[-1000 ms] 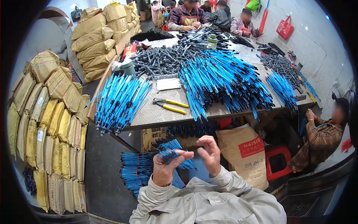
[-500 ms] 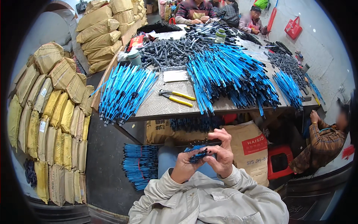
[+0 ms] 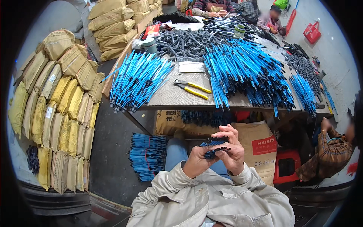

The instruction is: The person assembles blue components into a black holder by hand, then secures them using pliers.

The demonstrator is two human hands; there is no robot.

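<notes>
A bundle of thin blue rods with black tips [image 3: 214, 145] is held before my chest, its ends bunched together. My left hand [image 3: 198, 163] is wrapped round the bundle from the left. My right hand [image 3: 232, 150] closes on it from the right, fingers pressed along the black ends. How far the rods reach between the palms is hidden. Beyond my hands, on the table [image 3: 166, 99], lie yellow-handled pincers [image 3: 193, 89]. A large heap of similar blue rods [image 3: 245, 72] spreads to their right, and a smaller pile [image 3: 140, 81] to their left.
Tied blue bundles [image 3: 147, 157] are stacked on the floor by my left leg. A brown paper sack [image 3: 257, 151] and red stool [image 3: 286, 166] stand right. Dark plastic parts [image 3: 181, 42] cover the table's back. Packed sacks [image 3: 62, 125] line the left. Co-workers sit behind and at right.
My right fingers, raised and spread before, have come down against the bundle's ends. The rod tips sit more evenly. The whole view has shifted, so the table appears farther right and higher.
</notes>
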